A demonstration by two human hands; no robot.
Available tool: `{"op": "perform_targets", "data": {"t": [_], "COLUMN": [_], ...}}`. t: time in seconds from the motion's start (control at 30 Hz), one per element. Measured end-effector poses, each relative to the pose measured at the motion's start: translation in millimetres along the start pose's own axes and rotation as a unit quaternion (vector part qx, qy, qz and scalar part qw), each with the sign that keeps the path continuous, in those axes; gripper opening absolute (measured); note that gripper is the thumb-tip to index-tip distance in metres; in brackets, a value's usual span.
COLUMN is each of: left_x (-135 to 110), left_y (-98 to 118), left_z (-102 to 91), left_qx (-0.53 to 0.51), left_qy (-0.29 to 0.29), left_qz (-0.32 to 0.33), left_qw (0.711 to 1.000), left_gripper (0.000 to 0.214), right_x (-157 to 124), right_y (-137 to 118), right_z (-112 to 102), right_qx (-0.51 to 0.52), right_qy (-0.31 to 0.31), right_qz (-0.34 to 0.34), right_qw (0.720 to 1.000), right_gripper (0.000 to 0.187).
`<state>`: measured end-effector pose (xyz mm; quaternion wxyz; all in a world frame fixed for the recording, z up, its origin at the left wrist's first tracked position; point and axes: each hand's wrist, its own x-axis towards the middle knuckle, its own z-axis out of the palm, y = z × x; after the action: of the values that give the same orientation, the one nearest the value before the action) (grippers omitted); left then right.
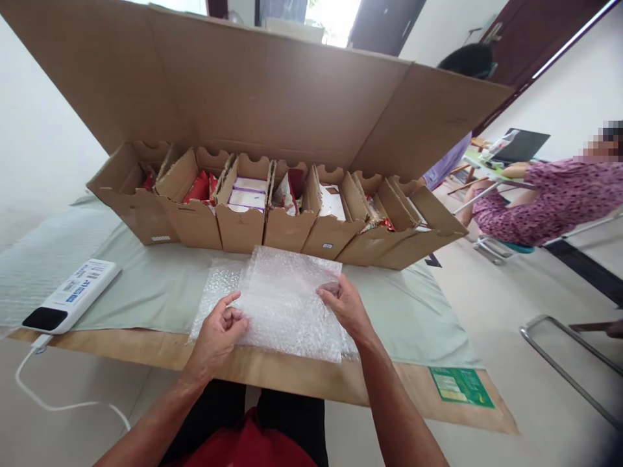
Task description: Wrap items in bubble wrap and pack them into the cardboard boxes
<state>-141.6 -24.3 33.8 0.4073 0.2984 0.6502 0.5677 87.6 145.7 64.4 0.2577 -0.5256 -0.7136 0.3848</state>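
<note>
A stack of clear bubble-wrap sheets [280, 298] lies on the green cloth [160, 292] at the table's near edge. My left hand [219, 331] rests on the stack's left edge with the fingers curled and the thumb out, pinching the wrap. My right hand [343, 301] grips the top sheet near its right edge, fingers closed on it. Behind the wrap stands a row of small open cardboard boxes [243, 214] with red and white packets inside.
A large cardboard flap [243, 84] rises behind the boxes. A white power bank [73, 295] with a white cable lies at the left. A green sticker [460, 386] marks the table's right corner. A seated person in a patterned top [549, 201] is at the right, near a metal frame [564, 366].
</note>
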Motion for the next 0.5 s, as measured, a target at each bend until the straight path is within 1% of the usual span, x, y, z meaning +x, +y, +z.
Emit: {"op": "perform_targets", "data": {"t": [0.03, 0.07, 0.1, 0.17, 0.2, 0.27, 0.3, 0.33, 0.4, 0.43, 0.5], "left_x": [2.6, 4.9, 7.1, 11.2, 13.6, 19.6, 23.0, 26.5, 32.6, 35.0, 37.8], "left_y": [-5.3, -9.5, -12.1, -12.0, -9.6, -2.8, 0.3, 2.6, 3.6, 2.3, -3.2], "left_z": [-3.0, -6.0, -8.9, -12.3, -12.1, -6.9, -2.1, 3.5, 15.3, 20.4, 27.6], "left_qx": [0.056, 0.117, 0.177, 0.276, 0.310, 0.354, 0.369, 0.382, 0.407, 0.421, 0.440], "left_qy": [0.010, 0.032, 0.063, 0.117, 0.128, 0.116, 0.095, 0.065, -0.009, -0.045, -0.093], "left_qz": [0.027, 0.065, 0.113, 0.218, 0.266, 0.339, 0.359, 0.367, 0.352, 0.335, 0.299], "left_qw": [0.998, 0.990, 0.976, 0.929, 0.904, 0.864, 0.852, 0.846, 0.843, 0.842, 0.842], "left_gripper": [0.066, 0.065, 0.062, 0.054, 0.049, 0.042, 0.040, 0.038, 0.036, 0.035, 0.034], "right_x": [7.5, 12.2, 14.4, 14.2, 13.5, 14.5, 17.2, 21.7, 37.2, 48.4, 78.1], "right_y": [2.1, 4.4, 6.4, 6.2, 2.0, -19.3, -37.6, -60.9, -119.3, -151.9, -215.1], "right_z": [0.3, -0.1, -1.5, -8.8, -14.2, -25.9, -30.4, -32.8, -28.4, -20.6, 6.3], "right_qx": [-0.057, -0.105, -0.145, -0.217, -0.245, -0.252, -0.238, -0.221, -0.205, -0.212, -0.241], "right_qy": [0.000, 0.006, 0.018, 0.068, 0.099, 0.146, 0.154, 0.150, 0.113, 0.078, 0.013], "right_qz": [0.008, 0.013, 0.013, -0.002, -0.020, -0.093, -0.149, -0.213, -0.343, -0.392, -0.472], "right_qw": [0.998, 0.994, 0.989, 0.974, 0.964, 0.952, 0.947, 0.940, 0.909, 0.892, 0.848], "right_gripper": [0.037, 0.037, 0.041, 0.052, 0.055, 0.051, 0.045, 0.037, 0.026, 0.023, 0.021]}}
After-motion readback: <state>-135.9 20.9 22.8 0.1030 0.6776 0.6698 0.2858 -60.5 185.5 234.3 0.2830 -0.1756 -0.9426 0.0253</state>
